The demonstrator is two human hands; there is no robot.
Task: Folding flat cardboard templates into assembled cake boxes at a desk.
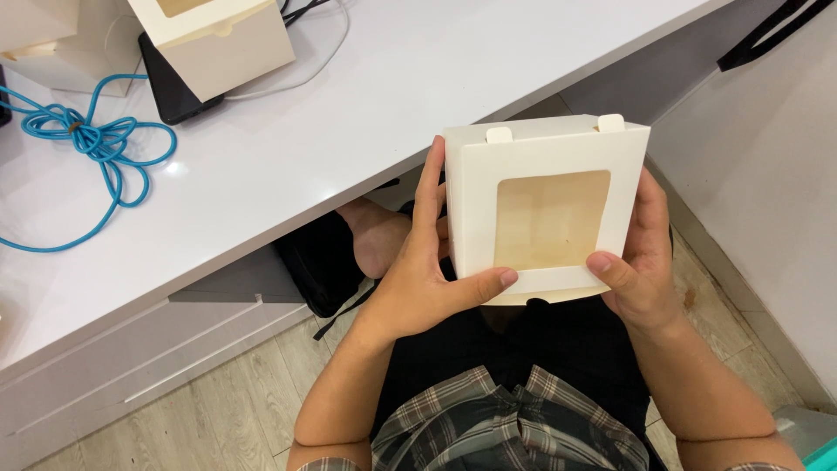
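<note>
Both hands, left (417,277) and right (641,266), raised, fingers curled, thumbs pressed inward.

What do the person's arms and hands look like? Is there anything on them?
Both arms are bare, with no sleeves reaching the forearms. The left hand and right hand wear no gloves, and no rings or watch can be seen. Fingernails are short and plain.
</note>
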